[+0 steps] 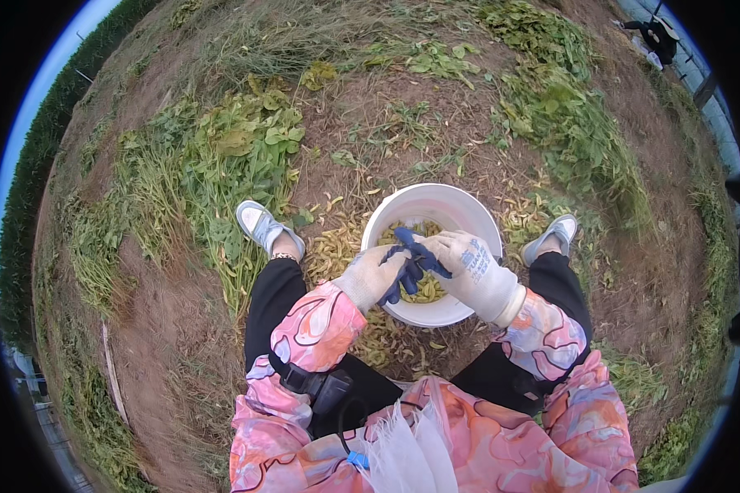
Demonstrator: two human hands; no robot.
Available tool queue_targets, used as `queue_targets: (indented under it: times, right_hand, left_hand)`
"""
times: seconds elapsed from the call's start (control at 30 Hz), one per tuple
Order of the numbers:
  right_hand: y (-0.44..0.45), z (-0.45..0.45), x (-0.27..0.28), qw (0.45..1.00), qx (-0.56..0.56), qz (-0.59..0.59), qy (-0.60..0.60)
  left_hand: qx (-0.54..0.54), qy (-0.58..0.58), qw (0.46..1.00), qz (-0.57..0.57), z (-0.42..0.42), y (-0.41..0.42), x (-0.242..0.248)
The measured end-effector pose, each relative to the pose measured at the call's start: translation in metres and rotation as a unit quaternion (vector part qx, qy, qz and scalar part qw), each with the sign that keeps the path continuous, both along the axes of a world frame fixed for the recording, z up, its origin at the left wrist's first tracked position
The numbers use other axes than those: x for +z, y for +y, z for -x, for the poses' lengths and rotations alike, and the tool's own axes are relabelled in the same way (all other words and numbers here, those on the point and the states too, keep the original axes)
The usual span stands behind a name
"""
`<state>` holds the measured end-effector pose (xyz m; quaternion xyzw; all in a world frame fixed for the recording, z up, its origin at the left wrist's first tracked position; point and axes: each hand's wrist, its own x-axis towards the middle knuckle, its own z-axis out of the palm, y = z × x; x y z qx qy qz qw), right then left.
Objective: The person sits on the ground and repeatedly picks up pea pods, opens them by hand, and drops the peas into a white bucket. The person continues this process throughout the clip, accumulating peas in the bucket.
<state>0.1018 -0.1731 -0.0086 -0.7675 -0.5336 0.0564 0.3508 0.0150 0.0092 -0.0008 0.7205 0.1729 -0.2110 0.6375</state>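
Both hands wear white knit work gloves with blue-coated palms and fingers. My left hand [377, 271] is over the left side of a white plastic bucket [468, 209], its fingers curled. My right hand [468, 265] comes over the bucket's right side, and its fingertips meet those of the left. Whether something small is pinched between them is hidden by the gloves. Inside the bucket, yellow-green bean pods [428, 293] cover the bottom. More bean pods [330, 256] lie in a heap on the soil, along the bucket's left side.
My shoes [265, 225] flank the bucket. Pulled bean plants [240, 148] are piled at the left, and more plants [567, 117] form a row at the right. Loose pods [527, 215] lie near my right shoe. Far off at the upper right is another person [657, 40].
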Motion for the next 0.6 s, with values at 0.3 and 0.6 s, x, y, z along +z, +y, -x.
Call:
queue_targets:
  times: [0.3,0.6]
  right_hand:
    - [-0.014,-0.007,0.011,0.845,-0.056,-0.094,0.523]
    - [-0.013,0.007,0.021,0.795,-0.055,-0.178,0.578]
  left_hand:
    - [0.144,-0.066,0.912,0.378,0.003,-0.018,-0.023]
    - [0.156,-0.044,0.911,0.379,0.008,-0.021,-0.004]
